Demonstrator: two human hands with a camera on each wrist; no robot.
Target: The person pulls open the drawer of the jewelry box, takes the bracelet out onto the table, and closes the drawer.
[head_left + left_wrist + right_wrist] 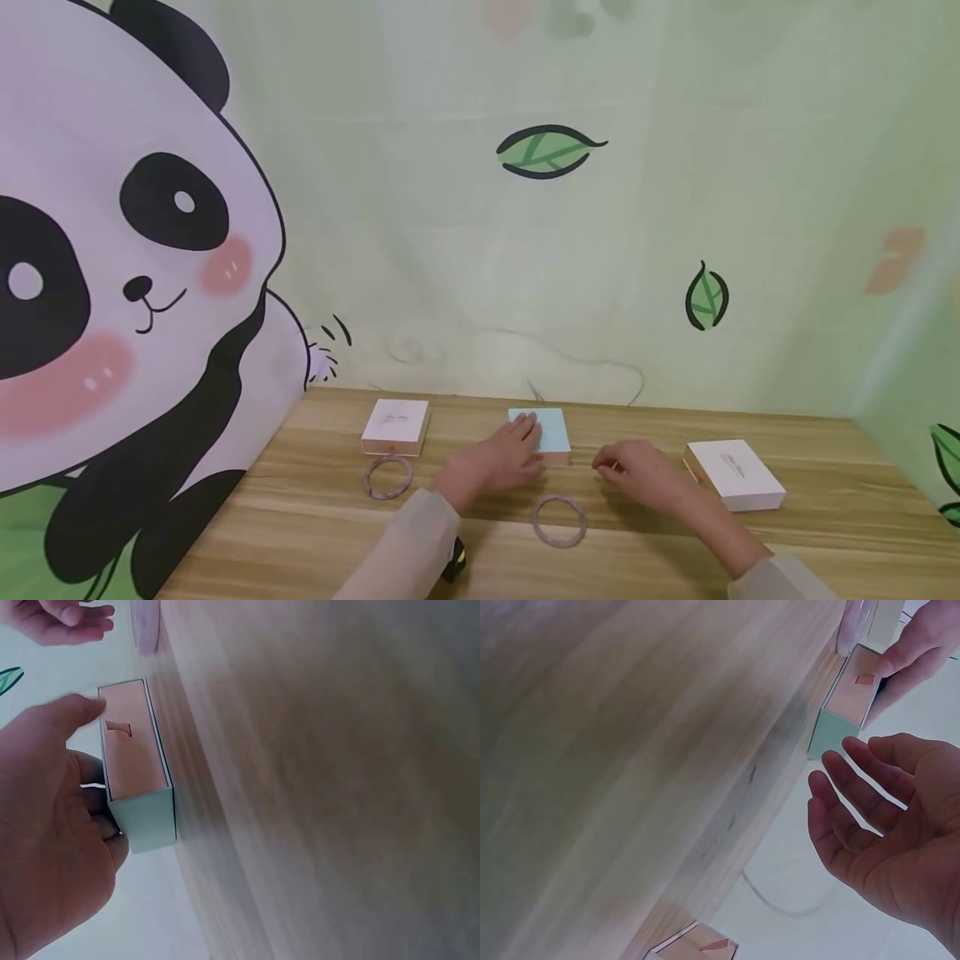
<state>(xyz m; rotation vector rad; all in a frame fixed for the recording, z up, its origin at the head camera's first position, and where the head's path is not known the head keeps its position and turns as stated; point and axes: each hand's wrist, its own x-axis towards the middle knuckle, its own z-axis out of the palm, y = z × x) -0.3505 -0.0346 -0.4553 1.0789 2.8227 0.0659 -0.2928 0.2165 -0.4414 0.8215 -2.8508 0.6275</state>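
Note:
A light blue box (553, 433) with a peach drawer front (135, 754) stands near the back of the table. My left hand (502, 457) rests on it, fingers lying over the top and thumb by the drawer front's upper edge. The drawer front has a small pull tab (120, 728) and sits level with the box's rim. To the right of that box, my right hand (641, 473) hovers with loosely bent fingers, holding nothing. A pale purple bangle (558, 544) lies on the table in front of the blue box, between my hands.
A white box (397, 423) stands at the back left with a second bangle (387, 496) before it. Another white box (738, 468) stands right of my right hand. A black and yellow object (455, 560) shows beside my left sleeve. A panda-printed cloth (420, 250) hangs behind the table.

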